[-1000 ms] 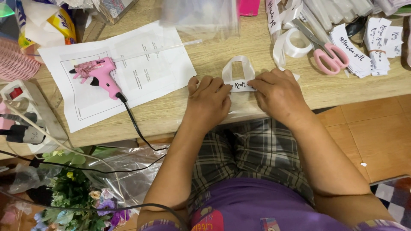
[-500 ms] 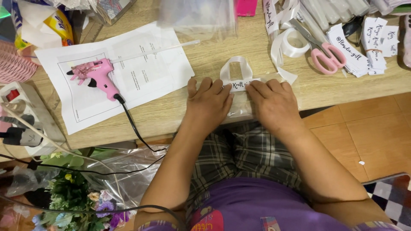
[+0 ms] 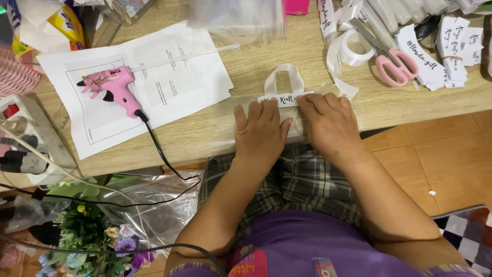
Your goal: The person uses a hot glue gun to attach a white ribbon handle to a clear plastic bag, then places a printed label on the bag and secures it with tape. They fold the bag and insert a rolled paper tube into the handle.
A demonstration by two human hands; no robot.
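Observation:
My left hand (image 3: 262,129) and my right hand (image 3: 328,123) lie flat, side by side, pressing a clear plastic bag (image 3: 297,134) against the wooden table's front edge (image 3: 205,138). A white paper label strip (image 3: 285,99) runs across the bag just beyond my fingertips. A loop of white ribbon (image 3: 285,77) stands out behind the strip. The fingers of both hands are spread on the bag, and most of the bag is hidden under them.
A pink glue gun (image 3: 113,88) rests on printed paper sheets (image 3: 169,82), its black cord (image 3: 164,159) trailing off the table. Pink-handled scissors (image 3: 392,64), a ribbon roll (image 3: 356,48) and stacked label strips (image 3: 441,51) lie right. A power strip (image 3: 25,138) and flowers (image 3: 87,231) sit left.
Both hands have slid together over the bag and flattened on it. The ribbon loop and label strip now show more clearly beyond the fingertips.

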